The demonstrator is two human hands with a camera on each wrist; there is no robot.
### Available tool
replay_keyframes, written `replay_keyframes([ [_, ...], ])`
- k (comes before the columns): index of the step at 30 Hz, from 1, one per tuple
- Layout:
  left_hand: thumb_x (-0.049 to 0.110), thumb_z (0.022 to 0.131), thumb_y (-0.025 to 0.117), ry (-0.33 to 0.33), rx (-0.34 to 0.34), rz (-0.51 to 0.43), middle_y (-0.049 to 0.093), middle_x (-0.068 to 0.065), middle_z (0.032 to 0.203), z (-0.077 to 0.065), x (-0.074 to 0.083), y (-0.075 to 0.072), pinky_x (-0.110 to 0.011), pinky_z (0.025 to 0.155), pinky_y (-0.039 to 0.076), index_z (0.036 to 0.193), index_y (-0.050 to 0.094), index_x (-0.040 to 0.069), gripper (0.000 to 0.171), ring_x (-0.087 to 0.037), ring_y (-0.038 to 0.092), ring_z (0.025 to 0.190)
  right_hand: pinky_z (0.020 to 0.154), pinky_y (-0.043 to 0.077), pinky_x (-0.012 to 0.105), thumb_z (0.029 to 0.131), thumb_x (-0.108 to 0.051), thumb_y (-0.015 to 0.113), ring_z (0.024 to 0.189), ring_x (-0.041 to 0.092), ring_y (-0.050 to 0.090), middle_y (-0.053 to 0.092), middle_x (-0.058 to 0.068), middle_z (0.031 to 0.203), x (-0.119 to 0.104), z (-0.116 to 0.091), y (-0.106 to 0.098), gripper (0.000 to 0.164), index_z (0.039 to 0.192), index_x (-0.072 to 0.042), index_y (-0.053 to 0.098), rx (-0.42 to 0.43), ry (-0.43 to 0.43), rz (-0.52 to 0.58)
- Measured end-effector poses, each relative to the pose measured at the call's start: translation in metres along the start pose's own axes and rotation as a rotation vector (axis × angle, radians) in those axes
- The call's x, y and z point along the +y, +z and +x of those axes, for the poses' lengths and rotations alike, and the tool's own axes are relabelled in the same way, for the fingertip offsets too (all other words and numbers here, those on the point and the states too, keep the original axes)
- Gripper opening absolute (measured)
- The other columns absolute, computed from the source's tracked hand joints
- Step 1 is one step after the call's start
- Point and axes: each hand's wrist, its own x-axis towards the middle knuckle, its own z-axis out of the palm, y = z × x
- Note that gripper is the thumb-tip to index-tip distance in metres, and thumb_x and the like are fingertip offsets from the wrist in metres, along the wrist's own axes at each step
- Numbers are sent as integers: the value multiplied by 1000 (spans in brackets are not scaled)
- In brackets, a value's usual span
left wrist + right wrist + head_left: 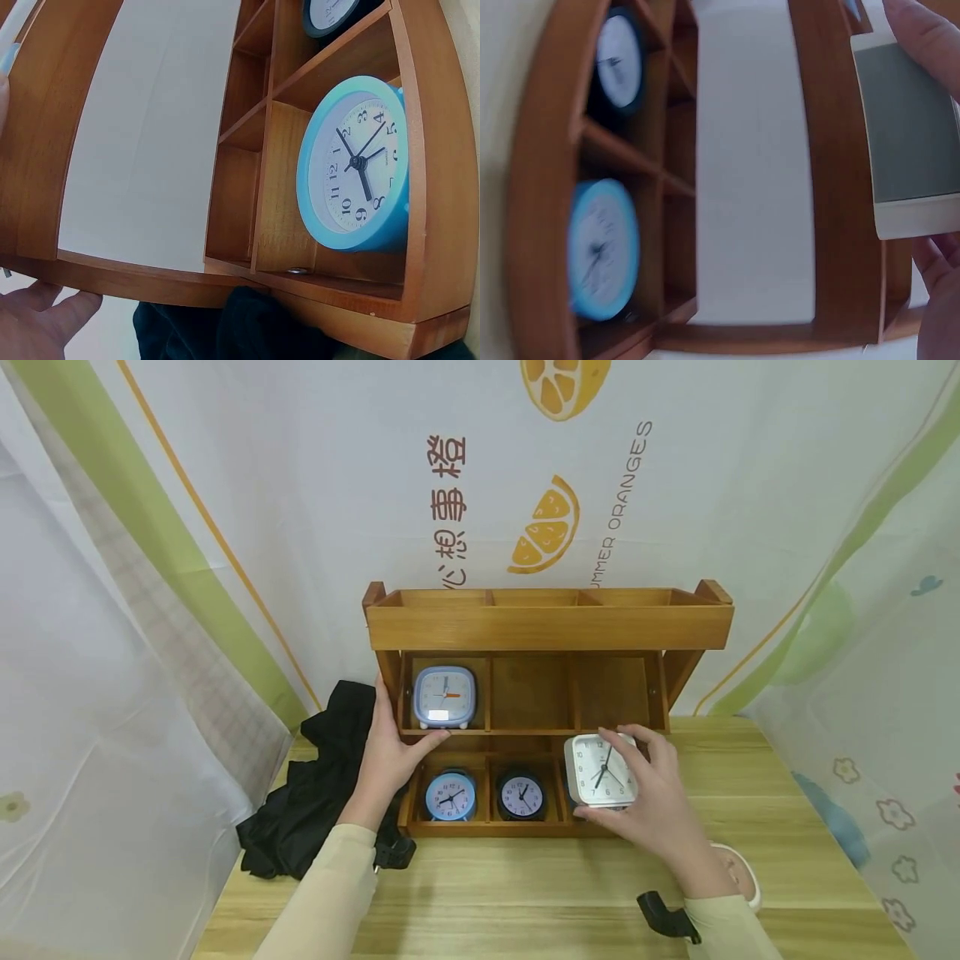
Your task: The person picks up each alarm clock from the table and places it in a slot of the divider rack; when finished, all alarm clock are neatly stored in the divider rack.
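Observation:
A white square alarm clock [602,770] is pinched between thumb and fingers of my right hand [652,793], in front of the wooden rack's [551,628] right side. In the right wrist view its grey back [911,124] shows. My left hand [388,764] holds the rack's left end, with fingers along the side and thumb across the middle tier's lower edge. A blue-rimmed square clock [445,697] stands in that tier's left compartment. Below are a light blue round clock [450,797] and a black round clock [521,796]. Another light blue clock [604,251] sits in the bottom right compartment, mostly hidden in the head view.
Black cloth [330,785] lies bunched on the wood-grain table [510,902] left of the rack. A white-rimmed round thing [744,870] is partly hidden behind the right forearm. A printed white curtain [315,485] hangs close behind and along both sides.

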Motion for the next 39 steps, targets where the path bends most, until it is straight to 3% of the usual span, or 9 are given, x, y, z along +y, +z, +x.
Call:
replay_keyframes([
  [14,53,83,87,-7,-3,1,-4,3,175,0,1,-1,-57,124,23,166,-16,31,134,-28,10,160,96,48,65,55,-37,106,133,42,33,38,19,149,-25,76,23,109,149,-18,55,-9,22,62],
  [26,51,83,87,-14,-9,6,-4,2,175,1,1,0,-57,123,25,166,-16,31,134,-29,11,160,104,47,60,58,-37,106,139,39,29,33,17,153,-33,96,48,107,149,-15,55,-43,17,68],
  [39,51,83,87,5,-6,2,-4,3,175,2,0,-2,-58,123,25,166,-16,32,134,-29,11,160,104,49,59,58,-35,106,135,41,30,33,17,149,-37,107,65,108,149,-16,52,-50,88,38],
])
